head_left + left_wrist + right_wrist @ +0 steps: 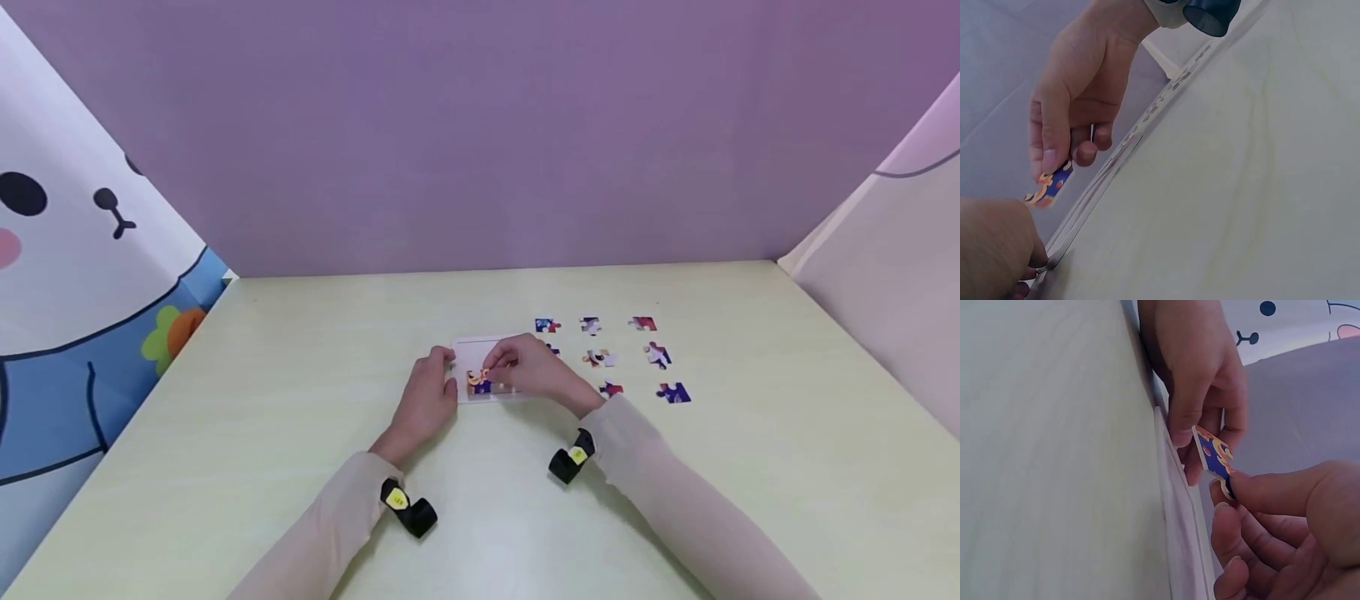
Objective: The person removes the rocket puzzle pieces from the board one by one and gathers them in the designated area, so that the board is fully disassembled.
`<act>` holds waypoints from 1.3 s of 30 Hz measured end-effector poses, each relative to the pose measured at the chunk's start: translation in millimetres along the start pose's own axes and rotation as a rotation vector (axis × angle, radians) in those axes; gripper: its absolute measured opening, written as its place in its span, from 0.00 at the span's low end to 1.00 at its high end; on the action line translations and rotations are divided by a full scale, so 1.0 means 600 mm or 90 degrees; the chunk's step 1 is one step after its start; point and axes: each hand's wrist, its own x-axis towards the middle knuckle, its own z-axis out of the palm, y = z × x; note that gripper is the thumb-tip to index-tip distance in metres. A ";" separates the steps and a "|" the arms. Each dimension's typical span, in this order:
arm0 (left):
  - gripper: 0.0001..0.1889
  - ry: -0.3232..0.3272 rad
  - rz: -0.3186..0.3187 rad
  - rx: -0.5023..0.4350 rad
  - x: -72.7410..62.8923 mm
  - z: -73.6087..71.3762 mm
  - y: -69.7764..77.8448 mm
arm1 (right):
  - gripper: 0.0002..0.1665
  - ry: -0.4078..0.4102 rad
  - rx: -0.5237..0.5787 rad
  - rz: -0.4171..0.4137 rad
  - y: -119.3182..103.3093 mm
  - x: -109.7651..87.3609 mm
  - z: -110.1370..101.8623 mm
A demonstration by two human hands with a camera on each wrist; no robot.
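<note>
My right hand point(531, 367) pinches a jigsaw piece point(478, 383) with an orange, yellow and dark blue print between thumb and fingers. In the right wrist view this piece point(1212, 452) is tilted and held off the board's surface. Beneath it lies a thin, pale puzzle board point(471, 347) with a line printed near its edge. My left hand point(426, 402) grips the left edge of that board, thumb at the near side and fingers at the far side. Part of the board is hidden behind my right hand.
Several loose jigsaw pieces point(598, 358) lie spread in rough rows on the pale table point(337, 350), to the right of the board. Some are partly covered by my right hand and wrist. A purple wall point(480, 150) stands behind the table.
</note>
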 end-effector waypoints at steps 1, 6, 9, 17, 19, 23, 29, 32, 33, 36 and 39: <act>0.19 -0.001 -0.001 0.000 0.000 0.001 0.001 | 0.05 0.001 -0.004 0.002 0.002 -0.002 -0.004; 0.19 0.000 -0.003 -0.001 0.003 0.002 0.005 | 0.05 0.006 -0.018 0.021 0.010 -0.019 -0.021; 0.20 0.007 0.015 0.010 0.004 0.002 0.004 | 0.05 0.014 -0.022 0.025 0.016 -0.028 -0.032; 0.20 0.014 0.049 0.034 0.006 0.001 -0.007 | 0.06 0.038 -0.014 0.018 0.029 -0.050 -0.062; 0.18 0.016 0.056 0.035 0.007 0.001 -0.007 | 0.06 0.043 -0.021 0.023 0.032 -0.055 -0.069; 0.17 0.019 0.065 0.039 0.007 0.002 -0.006 | 0.07 0.060 -0.039 0.040 0.038 -0.065 -0.084; 0.16 0.020 0.077 0.044 0.010 0.003 -0.001 | 0.07 0.081 -0.063 0.058 0.048 -0.078 -0.106; 0.16 0.019 0.077 0.044 0.010 0.003 0.001 | 0.07 0.082 -0.065 0.064 0.053 -0.083 -0.112; 0.16 0.019 0.075 0.043 0.009 0.003 0.002 | 0.07 0.082 -0.065 0.067 0.054 -0.084 -0.113; 0.16 0.017 0.073 0.042 0.009 0.003 0.003 | 0.07 0.073 -0.063 0.075 0.056 -0.087 -0.116; 0.16 0.015 0.070 0.046 0.009 0.002 0.002 | 0.06 0.059 -0.061 0.078 0.060 -0.086 -0.115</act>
